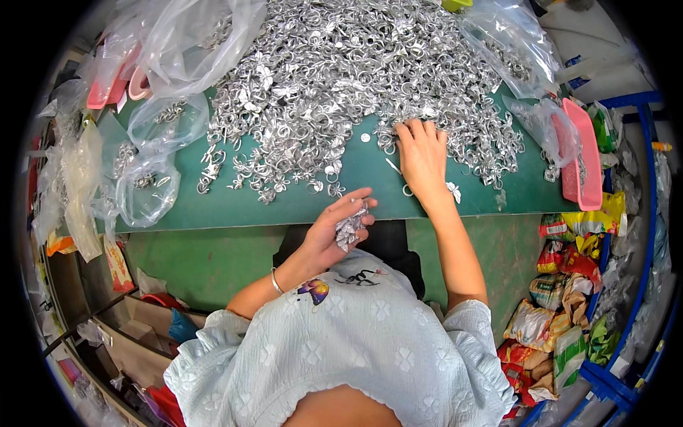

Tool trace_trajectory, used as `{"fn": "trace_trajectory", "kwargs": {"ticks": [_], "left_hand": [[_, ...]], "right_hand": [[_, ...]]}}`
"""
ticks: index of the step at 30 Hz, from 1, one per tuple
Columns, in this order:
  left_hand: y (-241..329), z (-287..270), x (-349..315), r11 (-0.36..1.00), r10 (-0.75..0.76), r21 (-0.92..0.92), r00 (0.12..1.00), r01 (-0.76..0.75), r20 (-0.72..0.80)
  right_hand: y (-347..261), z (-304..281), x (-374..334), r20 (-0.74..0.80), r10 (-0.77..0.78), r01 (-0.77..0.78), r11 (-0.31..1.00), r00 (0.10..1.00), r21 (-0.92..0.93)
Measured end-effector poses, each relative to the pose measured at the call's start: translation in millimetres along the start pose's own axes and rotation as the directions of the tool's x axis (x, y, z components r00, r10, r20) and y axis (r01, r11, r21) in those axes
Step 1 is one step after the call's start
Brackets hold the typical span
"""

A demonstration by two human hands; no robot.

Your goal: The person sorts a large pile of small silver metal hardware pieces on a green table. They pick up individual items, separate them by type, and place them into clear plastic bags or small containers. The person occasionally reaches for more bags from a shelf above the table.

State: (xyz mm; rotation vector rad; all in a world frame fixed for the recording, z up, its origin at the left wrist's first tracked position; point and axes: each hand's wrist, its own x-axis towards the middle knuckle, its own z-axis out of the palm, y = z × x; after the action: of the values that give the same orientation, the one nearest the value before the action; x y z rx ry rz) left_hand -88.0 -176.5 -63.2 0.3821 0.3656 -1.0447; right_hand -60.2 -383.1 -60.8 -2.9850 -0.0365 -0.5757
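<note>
A large heap of small silvery metal pieces (306, 92), many ring-shaped or flower-shaped, covers much of the green table (235, 210). Cupped near the table's front edge, my left hand (333, 226) is closed around a small handful of silvery metal pieces (350, 229). My right hand (422, 156) reaches onto the front of the heap, palm down, with its bent fingers a little apart and touching the pieces. Its fingertips are partly hidden. A few loose pieces lie around it, among them a flower-shaped one (454, 191) beside the wrist.
Clear plastic bags (153, 188), some with metal pieces inside, lie at the table's left. Another clear bag (551, 128) rests by a pink tray (590, 156) at the right. Colourful packets (537, 324) are piled beside a blue metal frame (644, 235).
</note>
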Motion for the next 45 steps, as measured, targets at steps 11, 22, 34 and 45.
{"fn": "trace_trajectory", "kwargs": {"ticks": [11, 22, 34, 45], "left_hand": [[6, 8, 1, 0.997, 0.059, -0.049, 0.998, -0.059, 0.005], [7, 12, 7, 0.994, 0.088, -0.062, 0.994, -0.084, 0.064], [5, -19, 34, 0.968, 0.113, -0.248, 0.955, -0.043, 0.275], [6, -1, 19, 0.993, 0.046, -0.11, 0.999, -0.043, 0.023]], "right_hand": [[9, -3, -1, -0.129, 0.035, -0.02, 0.993, 0.991, 0.116], [0, 2, 0, -0.091, 0.011, -0.009, 1.0, 0.996, 0.023], [-6, -18, 2, -0.089, 0.225, -0.219, 0.973, 0.97, 0.076], [-5, 10, 2, -0.018, 0.281, -0.28, 0.944, 0.96, -0.176]]}}
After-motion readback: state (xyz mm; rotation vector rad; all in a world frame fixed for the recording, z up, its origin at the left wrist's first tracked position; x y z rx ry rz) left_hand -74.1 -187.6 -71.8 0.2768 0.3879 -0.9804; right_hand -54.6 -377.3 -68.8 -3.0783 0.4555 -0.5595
